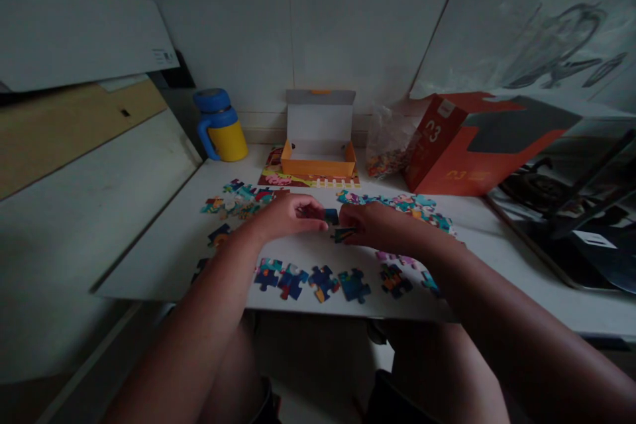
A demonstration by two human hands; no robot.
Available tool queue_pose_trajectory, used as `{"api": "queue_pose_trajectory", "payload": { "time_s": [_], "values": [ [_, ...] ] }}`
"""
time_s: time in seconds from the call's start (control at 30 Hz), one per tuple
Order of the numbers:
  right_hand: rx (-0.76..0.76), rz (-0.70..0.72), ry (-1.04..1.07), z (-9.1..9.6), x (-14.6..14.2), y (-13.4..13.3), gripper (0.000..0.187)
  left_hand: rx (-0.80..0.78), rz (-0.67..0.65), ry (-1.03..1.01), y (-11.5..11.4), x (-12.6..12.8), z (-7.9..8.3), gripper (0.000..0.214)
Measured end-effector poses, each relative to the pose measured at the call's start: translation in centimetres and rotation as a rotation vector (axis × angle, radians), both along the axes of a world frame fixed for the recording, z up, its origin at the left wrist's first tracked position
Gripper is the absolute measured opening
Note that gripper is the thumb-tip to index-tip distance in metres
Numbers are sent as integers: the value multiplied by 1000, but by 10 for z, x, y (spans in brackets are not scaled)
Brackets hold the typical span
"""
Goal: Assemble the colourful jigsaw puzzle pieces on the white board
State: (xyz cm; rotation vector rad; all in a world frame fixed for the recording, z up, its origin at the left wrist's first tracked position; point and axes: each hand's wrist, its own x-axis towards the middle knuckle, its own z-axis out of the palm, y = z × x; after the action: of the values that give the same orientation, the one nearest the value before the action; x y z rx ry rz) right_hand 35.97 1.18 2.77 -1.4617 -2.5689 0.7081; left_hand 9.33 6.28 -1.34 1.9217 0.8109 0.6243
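On our white table (pixel 171 258), loose jigsaw pieces (pixel 322 281) lie in scattered groups around both hands. Our left hand (pixel 285 217) curls inward, its fingertips just beside a dark blue piece (pixel 331 216); we cannot tell whether it grips anything. Our right hand (pixel 372 225) pinches a dark piece (pixel 344 234) under its fingertips.

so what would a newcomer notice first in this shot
The left hand and right hand stand out first, meeting mid-table above the white table among colourful jigsaw pieces. Behind them sits an open orange box, with a large red-orange carton to its right and a blue-and-yellow bottle back left.
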Motion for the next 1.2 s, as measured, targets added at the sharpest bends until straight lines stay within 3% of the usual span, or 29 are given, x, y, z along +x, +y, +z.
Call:
{"api": "queue_pose_trajectory", "payload": {
  "time_s": [0.1,0.27,0.37,0.53,0.8,1.07,1.2],
  "values": [
    [70,-75,218,-13,-17,16,24,-2,-16,37,-1,2,-1,28],
    [236,-110,457,-38,-28,30,45,-46,147,-75,6,-2,-5,24],
    [383,-32,330,-43,-22,31,47,-74,225,-54,10,-11,-5,32],
    [325,112,79,-46,-12,30,26,-102,363,79,16,-29,-1,23],
    [298,89,47,-42,-13,28,22,-146,298,144,24,-42,-9,17],
    [291,77,64,-44,-11,28,21,-245,370,123,23,-33,-15,24],
    [301,76,59,-45,-11,28,19,-111,357,183,23,-32,-18,26]
  ]
}}
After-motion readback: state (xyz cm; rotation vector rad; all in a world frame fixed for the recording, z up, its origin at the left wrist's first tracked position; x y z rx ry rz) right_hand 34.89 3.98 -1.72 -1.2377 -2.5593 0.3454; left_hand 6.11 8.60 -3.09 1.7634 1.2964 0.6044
